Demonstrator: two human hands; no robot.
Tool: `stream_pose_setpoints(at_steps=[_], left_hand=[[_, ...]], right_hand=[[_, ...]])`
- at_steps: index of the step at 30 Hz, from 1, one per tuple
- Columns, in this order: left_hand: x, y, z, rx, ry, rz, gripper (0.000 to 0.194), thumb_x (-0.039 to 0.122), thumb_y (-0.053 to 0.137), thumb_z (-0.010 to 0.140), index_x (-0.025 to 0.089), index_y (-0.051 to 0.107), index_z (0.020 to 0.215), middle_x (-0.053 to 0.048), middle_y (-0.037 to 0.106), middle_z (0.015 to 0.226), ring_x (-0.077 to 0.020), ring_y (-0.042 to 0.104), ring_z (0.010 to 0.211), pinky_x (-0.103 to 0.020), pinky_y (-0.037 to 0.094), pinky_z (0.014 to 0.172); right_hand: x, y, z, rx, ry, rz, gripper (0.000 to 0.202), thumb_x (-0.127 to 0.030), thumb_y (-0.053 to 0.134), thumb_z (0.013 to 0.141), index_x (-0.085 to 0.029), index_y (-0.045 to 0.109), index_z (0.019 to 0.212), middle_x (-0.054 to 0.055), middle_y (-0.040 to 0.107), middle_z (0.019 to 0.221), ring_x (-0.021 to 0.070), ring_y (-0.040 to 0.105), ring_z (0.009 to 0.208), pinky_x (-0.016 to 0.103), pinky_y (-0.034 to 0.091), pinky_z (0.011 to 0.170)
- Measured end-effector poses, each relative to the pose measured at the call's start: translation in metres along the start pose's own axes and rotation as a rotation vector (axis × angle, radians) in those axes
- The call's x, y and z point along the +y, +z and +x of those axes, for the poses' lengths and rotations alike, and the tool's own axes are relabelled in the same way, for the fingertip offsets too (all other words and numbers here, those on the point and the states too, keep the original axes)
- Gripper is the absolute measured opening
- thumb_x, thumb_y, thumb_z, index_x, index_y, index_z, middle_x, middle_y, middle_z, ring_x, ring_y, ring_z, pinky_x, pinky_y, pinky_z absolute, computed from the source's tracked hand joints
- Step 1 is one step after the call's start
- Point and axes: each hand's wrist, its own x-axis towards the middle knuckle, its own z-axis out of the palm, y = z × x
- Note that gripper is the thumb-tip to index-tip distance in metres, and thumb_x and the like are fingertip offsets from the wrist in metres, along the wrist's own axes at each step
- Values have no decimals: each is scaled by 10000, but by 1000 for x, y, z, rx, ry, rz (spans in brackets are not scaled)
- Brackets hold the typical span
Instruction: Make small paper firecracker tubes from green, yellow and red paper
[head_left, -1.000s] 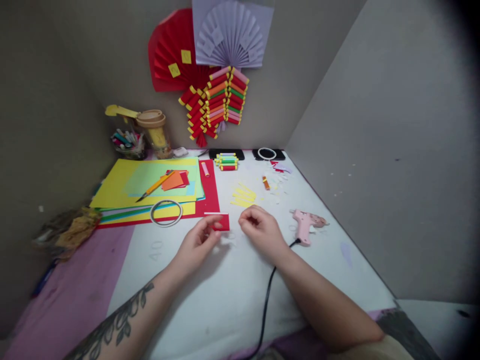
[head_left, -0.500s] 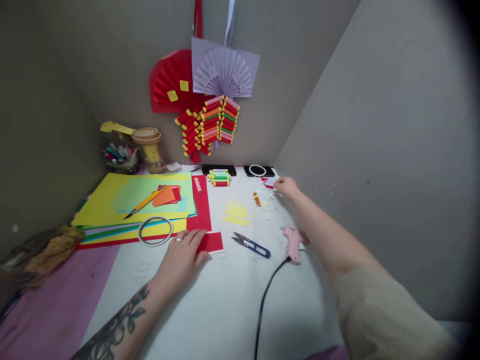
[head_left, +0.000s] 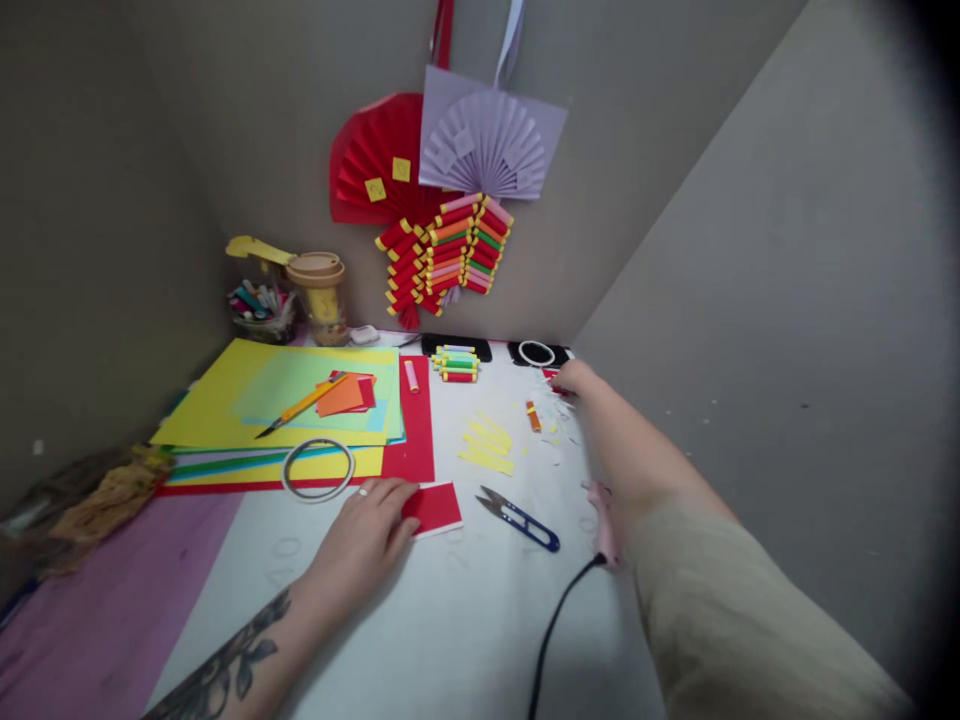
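Observation:
My left hand (head_left: 375, 525) lies on the table with its fingers stretched flat over the left end of a small red paper rectangle (head_left: 439, 508) with a white edge. At the back right, my right hand (head_left: 577, 379) reaches down to a heap of white paper scraps (head_left: 553, 402) and red bits. Its fingers are bent together; what they may hold is hidden. Just in front of the heap lies an orange-brown paper roll (head_left: 533, 416) with a yellow band. Thread snips (head_left: 519, 518) rest between my arms. My right forearm partly covers the pink glue gun (head_left: 604, 520).
Coloured paper sheets (head_left: 225, 400) are stacked at left, with a craft knife (head_left: 300, 405) and a tape roll (head_left: 318, 497) on them. Yellow strips (head_left: 486, 445) and finished paper rolls (head_left: 459, 365) lie mid-table. The glue gun's cord (head_left: 551, 625) runs to the front edge.
My right hand has dipped into the scraps, and its forearm now hides part of the glue gun. My left hand stays on the red paper. The view has shifted slightly.

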Motion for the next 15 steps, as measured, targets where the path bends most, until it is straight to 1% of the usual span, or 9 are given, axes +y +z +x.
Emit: stream_pose_setpoints(at_steps=[2,4,6,8,10,11,12,13,15], left_hand=[[-1,0,0,6,-9,-17,375,322,422,899,183,558,1219,-104,583,1223,-257,528,1104,-418,430,934],[-1,0,-1,19,-14,-28,367,315,428,895,181,564,1208,-105,584,1218,-255,533,1097,-410,435,929],[-1,0,-2,35,-9,-37,353,298,433,891,180,573,1193,-104,590,1205,-250,540,1084,-399,442,918],[1,-1,-2,49,-1,-44,338,279,433,889,178,583,1175,-100,599,1187,-245,544,1069,-391,447,905],[3,-2,-1,55,2,-48,330,269,438,884,170,592,1159,-100,606,1169,-244,546,1057,-391,447,902],[4,-2,0,54,0,-48,328,267,446,879,166,596,1154,-100,609,1161,-247,546,1054,-394,445,904],[5,-1,1,54,2,-49,326,266,457,873,166,600,1148,-99,613,1151,-249,546,1052,-396,443,905],[6,0,1,50,6,-51,325,263,466,866,167,603,1145,-96,617,1144,-250,546,1050,-397,442,906],[7,2,2,54,14,-56,319,255,481,853,172,610,1132,-90,625,1127,-250,551,1036,-398,441,900]], right_hand=[[3,-1,-7,63,0,22,94,-162,697,608,-133,631,667,80,603,608,205,585,658,280,420,586],[8,-4,-19,150,-3,61,95,-200,633,677,-132,632,743,86,613,666,200,577,655,278,411,580],[14,-9,-36,241,-22,106,160,-236,542,754,-126,622,837,99,626,744,197,568,672,277,399,583],[20,-16,-60,308,-67,145,215,-261,478,797,-126,612,896,101,634,818,192,560,717,271,389,606],[24,-20,-94,319,-150,172,236,-284,451,814,-141,619,897,76,637,823,180,552,736,259,376,622],[25,-20,-115,301,-207,181,241,-305,450,820,-152,629,871,59,637,793,174,548,726,254,369,620],[25,-19,-138,234,-328,178,271,-339,438,835,-155,637,831,50,633,745,172,540,694,257,358,605],[24,-16,-163,130,-436,149,303,-380,434,844,-164,637,779,42,631,713,169,536,669,262,351,600],[20,-9,-211,-81,-648,43,268,-414,502,818,-190,646,787,36,659,793,181,558,741,269,360,650]])
